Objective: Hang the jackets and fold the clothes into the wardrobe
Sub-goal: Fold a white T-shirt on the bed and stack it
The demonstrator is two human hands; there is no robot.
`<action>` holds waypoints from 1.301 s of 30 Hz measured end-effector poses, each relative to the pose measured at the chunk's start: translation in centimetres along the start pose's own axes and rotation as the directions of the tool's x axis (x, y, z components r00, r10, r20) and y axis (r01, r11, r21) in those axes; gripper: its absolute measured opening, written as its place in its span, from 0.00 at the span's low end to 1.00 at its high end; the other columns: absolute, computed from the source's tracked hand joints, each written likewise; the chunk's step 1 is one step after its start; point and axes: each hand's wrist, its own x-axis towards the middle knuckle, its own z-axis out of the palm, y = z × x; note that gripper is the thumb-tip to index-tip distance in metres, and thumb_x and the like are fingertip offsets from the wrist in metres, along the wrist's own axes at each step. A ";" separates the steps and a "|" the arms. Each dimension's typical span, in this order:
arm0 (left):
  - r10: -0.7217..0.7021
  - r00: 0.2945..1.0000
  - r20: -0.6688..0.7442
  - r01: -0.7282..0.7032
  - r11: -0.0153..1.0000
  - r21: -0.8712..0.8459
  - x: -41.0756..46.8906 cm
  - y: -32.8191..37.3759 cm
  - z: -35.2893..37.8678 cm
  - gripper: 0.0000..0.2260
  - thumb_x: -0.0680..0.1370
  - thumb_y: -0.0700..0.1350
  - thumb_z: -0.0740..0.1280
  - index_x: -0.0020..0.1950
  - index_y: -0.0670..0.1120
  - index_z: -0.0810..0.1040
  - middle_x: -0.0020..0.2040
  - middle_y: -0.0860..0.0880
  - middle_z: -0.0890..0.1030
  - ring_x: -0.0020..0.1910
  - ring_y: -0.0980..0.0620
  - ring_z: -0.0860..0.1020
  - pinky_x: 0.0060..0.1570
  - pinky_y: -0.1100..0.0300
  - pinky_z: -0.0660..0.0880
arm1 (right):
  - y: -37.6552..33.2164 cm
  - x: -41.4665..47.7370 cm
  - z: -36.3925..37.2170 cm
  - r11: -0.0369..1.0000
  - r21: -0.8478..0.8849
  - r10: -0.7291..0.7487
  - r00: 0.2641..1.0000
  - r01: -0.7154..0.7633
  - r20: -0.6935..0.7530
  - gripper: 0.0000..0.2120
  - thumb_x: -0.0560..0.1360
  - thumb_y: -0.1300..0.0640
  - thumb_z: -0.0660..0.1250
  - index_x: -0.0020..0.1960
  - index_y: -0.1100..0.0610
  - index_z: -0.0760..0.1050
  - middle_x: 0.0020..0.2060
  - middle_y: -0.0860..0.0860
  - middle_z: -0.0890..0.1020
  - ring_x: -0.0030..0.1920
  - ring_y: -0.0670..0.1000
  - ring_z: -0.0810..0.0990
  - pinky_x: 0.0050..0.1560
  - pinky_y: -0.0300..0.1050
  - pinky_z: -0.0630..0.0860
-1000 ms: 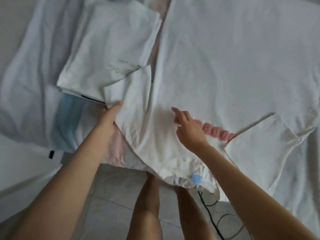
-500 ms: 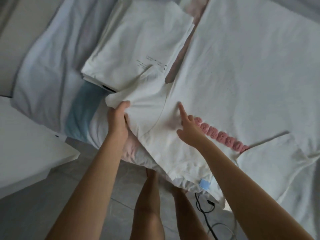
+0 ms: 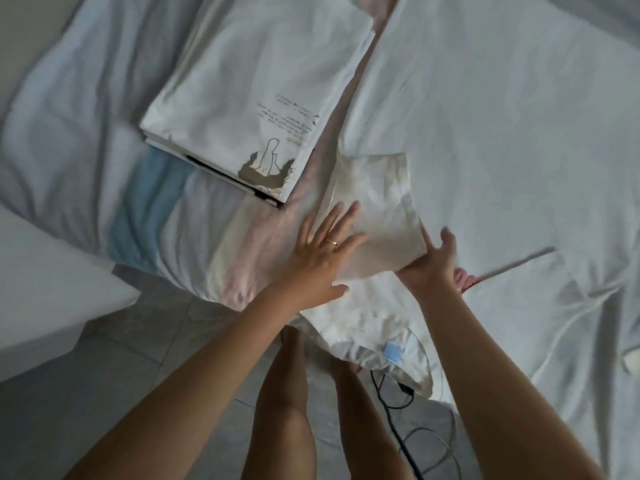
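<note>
Left hand [image 3: 322,251], spread flat, presses the one white T-shirt's [image 3: 485,133] sleeve [image 3: 377,199]; right hand [image 3: 433,265], fingers straight, touches its edge.

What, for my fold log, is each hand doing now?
Left hand: open, flat on the sleeve.
Right hand: open, at the sleeve's edge; some fingers hidden.

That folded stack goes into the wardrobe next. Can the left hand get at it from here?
Probably yes: the left hand lies flat on the sleeve, and only bare bedding separates it from the folded stack just beyond.
</note>
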 end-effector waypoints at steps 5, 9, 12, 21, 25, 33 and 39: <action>-0.288 0.954 0.085 0.293 0.955 -0.052 -4.5 -1.7 3.0 0.42 0.67 0.36 0.71 0.77 0.51 0.55 0.78 0.44 0.42 0.77 0.43 0.44 0.71 0.41 0.57 | 0.1 -1.8 -3.0 0.842 -0.524 -0.178 0.983 0.125 -0.051 0.13 0.78 0.51 0.64 0.61 0.54 0.74 0.48 0.52 0.81 0.50 0.54 0.80 0.49 0.53 0.80; -0.267 0.962 0.059 0.269 0.962 -0.039 -6.3 -1.3 3.8 0.34 0.68 0.34 0.70 0.72 0.49 0.67 0.76 0.41 0.58 0.64 0.39 0.72 0.54 0.48 0.76 | 0.8 -1.6 -2.6 0.514 -0.821 -0.471 0.882 0.249 -0.028 0.13 0.76 0.62 0.65 0.60 0.57 0.72 0.49 0.54 0.78 0.46 0.52 0.80 0.46 0.52 0.82; -0.314 0.949 -0.016 0.307 0.937 -0.165 -6.5 -0.8 3.4 0.21 0.66 0.28 0.69 0.56 0.45 0.77 0.64 0.41 0.70 0.46 0.43 0.79 0.34 0.61 0.73 | 1.5 -1.7 -2.8 0.313 -0.912 -0.586 0.810 0.266 0.035 0.13 0.76 0.61 0.62 0.60 0.58 0.73 0.43 0.53 0.79 0.38 0.49 0.78 0.41 0.51 0.80; -0.772 0.633 -0.060 0.674 0.587 -0.448 -7.7 0.5 4.3 0.07 0.71 0.30 0.63 0.45 0.40 0.72 0.53 0.43 0.70 0.40 0.54 0.72 0.41 0.61 0.69 | 1.4 -2.4 -1.9 -0.224 -0.974 -0.775 0.608 -0.012 0.171 0.20 0.71 0.61 0.63 0.63 0.57 0.71 0.60 0.54 0.75 0.60 0.56 0.73 0.56 0.44 0.63; -0.689 0.719 -0.098 0.663 0.721 -0.203 -6.9 2.2 4.4 0.17 0.69 0.39 0.65 0.57 0.41 0.72 0.67 0.38 0.66 0.62 0.40 0.68 0.61 0.46 0.65 | 2.0 -0.1 1.8 -0.748 -0.618 -0.349 0.648 0.244 0.677 0.31 0.76 0.54 0.59 0.77 0.56 0.55 0.76 0.54 0.58 0.77 0.55 0.54 0.75 0.50 0.49; -0.354 0.885 0.302 0.328 0.935 0.134 -9.7 -0.7 7.4 0.32 0.78 0.59 0.47 0.78 0.52 0.37 0.78 0.47 0.38 0.77 0.50 0.37 0.72 0.38 0.40 | -3.2 7.1 2.5 -0.964 -0.128 0.082 0.715 0.235 0.694 0.32 0.77 0.37 0.42 0.78 0.48 0.52 0.77 0.52 0.56 0.76 0.58 0.57 0.71 0.64 0.44; -0.439 0.877 0.196 0.441 0.897 0.031 -8.2 2.3 6.0 0.29 0.78 0.54 0.53 0.78 0.50 0.50 0.78 0.39 0.51 0.76 0.41 0.51 0.69 0.36 0.52 | -2.0 3.7 -0.3 -0.954 -0.268 -0.123 0.649 0.130 0.751 0.31 0.80 0.43 0.46 0.78 0.56 0.43 0.78 0.55 0.51 0.77 0.55 0.50 0.73 0.54 0.33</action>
